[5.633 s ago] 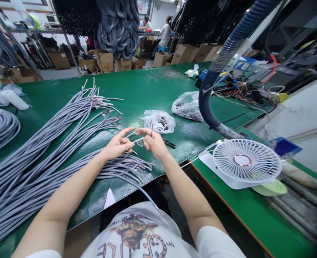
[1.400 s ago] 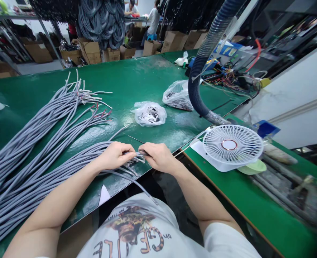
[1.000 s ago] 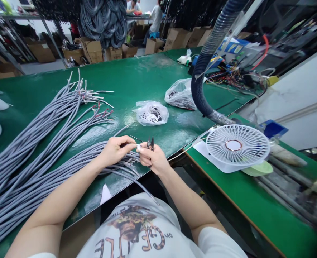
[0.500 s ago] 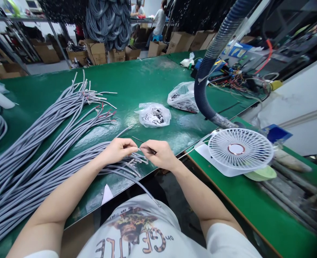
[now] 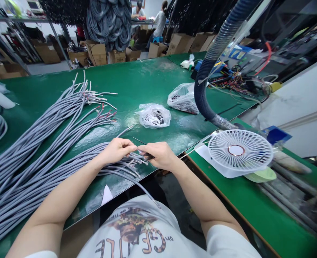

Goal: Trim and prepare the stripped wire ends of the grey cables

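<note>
My left hand is closed in a pinch over the nearest bundle of grey cables. What its fingertips grip is small and mostly hidden. My right hand meets it fingertip to fingertip, with the fingers curled round a thin dark pointed tool. The tool's tip points up and left, and its exact kind cannot be made out. Below the hands lie the stripped cable ends with pale wires showing. One loose grey cable runs over the table edge toward my shirt.
More grey cables lie to the left. Ahead are a plastic bag of small black and white parts and a second bag. A ribbed hose and a white fan stand right. Two people sit far back.
My right hand has turned slightly, its fingers now straighter and more of the dark tool showing beneath them. The left hand has barely moved.
</note>
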### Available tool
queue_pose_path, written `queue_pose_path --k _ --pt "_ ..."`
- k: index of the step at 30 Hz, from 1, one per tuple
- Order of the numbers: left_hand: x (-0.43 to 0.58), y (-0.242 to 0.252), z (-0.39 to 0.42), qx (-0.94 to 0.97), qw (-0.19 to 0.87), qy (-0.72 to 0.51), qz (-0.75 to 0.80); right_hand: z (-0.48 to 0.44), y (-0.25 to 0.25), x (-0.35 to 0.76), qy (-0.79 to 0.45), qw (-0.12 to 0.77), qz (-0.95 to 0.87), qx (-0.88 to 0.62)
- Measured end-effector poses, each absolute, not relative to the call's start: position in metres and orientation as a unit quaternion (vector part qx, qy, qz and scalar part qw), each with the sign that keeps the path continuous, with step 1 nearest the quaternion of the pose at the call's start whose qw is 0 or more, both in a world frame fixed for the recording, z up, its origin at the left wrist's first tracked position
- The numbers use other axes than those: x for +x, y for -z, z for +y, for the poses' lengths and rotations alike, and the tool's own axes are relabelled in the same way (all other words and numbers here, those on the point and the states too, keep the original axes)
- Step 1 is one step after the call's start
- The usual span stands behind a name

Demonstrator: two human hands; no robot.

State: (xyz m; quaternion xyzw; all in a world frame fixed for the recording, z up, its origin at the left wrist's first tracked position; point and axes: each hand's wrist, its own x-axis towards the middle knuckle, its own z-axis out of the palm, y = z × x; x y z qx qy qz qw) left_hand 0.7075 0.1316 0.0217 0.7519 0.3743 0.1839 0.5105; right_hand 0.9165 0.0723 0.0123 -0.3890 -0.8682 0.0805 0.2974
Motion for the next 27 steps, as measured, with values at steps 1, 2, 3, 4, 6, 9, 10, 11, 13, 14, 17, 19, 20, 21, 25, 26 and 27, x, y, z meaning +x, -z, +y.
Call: queue_pose_path --k 1,2,3,4,6,9,10,11,13,14,17,19,20,21,25,26,27 --pt "0.708 -0.021 0.131 0.754 0.510 -0.179 0.373 0.073 -0.012 0.914 -0.069 0.300 -0.869 -0.387" --pt "0.708 -0.021 0.131 0.756 0.510 -0.174 0.371 0.073 -0.013 0.912 -0.071 0.303 -0.867 -0.390" --pt "0.708 -0.022 0.131 0.759 0.511 -0.168 0.367 0.073 -0.015 0.909 -0.088 0.307 -0.859 -0.399" --pt "0.709 -0.022 0.131 0.761 0.512 -0.162 0.363 0.073 -0.018 0.906 -0.115 0.310 -0.847 -0.416" --pt "0.708 -0.024 0.131 0.767 0.516 -0.150 0.351 0.074 -0.024 0.902 -0.197 0.316 -0.807 -0.459" --pt "0.706 -0.027 0.132 0.773 0.536 -0.133 0.312 0.078 -0.031 0.900 -0.364 0.340 -0.715 -0.491" --pt "0.705 -0.028 0.132 0.774 0.545 -0.127 0.295 0.081 -0.030 0.901 -0.424 0.354 -0.675 -0.489" --pt "0.703 -0.029 0.132 0.774 0.556 -0.122 0.278 0.083 -0.029 0.901 -0.482 0.368 -0.632 -0.482" --pt "0.700 -0.031 0.133 0.769 0.575 -0.123 0.249 0.089 -0.022 0.901 -0.581 0.392 -0.544 -0.461" --pt "0.699 -0.031 0.133 0.764 0.584 -0.131 0.242 0.092 -0.017 0.899 -0.620 0.402 -0.505 -0.446" --pt "0.696 -0.032 0.137 0.726 0.610 -0.180 0.261 0.096 0.000 0.886 -0.667 0.453 -0.438 -0.397" --pt "0.697 -0.030 0.140 0.680 0.629 -0.232 0.298 0.094 0.008 0.875 -0.625 0.524 -0.426 -0.393" --pt "0.697 -0.029 0.142 0.656 0.637 -0.258 0.313 0.091 0.010 0.871 -0.579 0.558 -0.434 -0.406" --pt "0.699 -0.027 0.143 0.635 0.642 -0.282 0.325 0.088 0.010 0.868 -0.518 0.584 -0.457 -0.428" --pt "0.705 -0.022 0.142 0.644 0.618 -0.294 0.343 0.075 -0.007 0.871 -0.254 0.555 -0.626 -0.485" --pt "0.706 -0.022 0.140 0.659 0.608 -0.280 0.343 0.075 -0.013 0.874 -0.223 0.535 -0.653 -0.487" --pt "0.706 -0.022 0.138 0.674 0.600 -0.263 0.340 0.076 -0.017 0.878 -0.217 0.522 -0.663 -0.490"
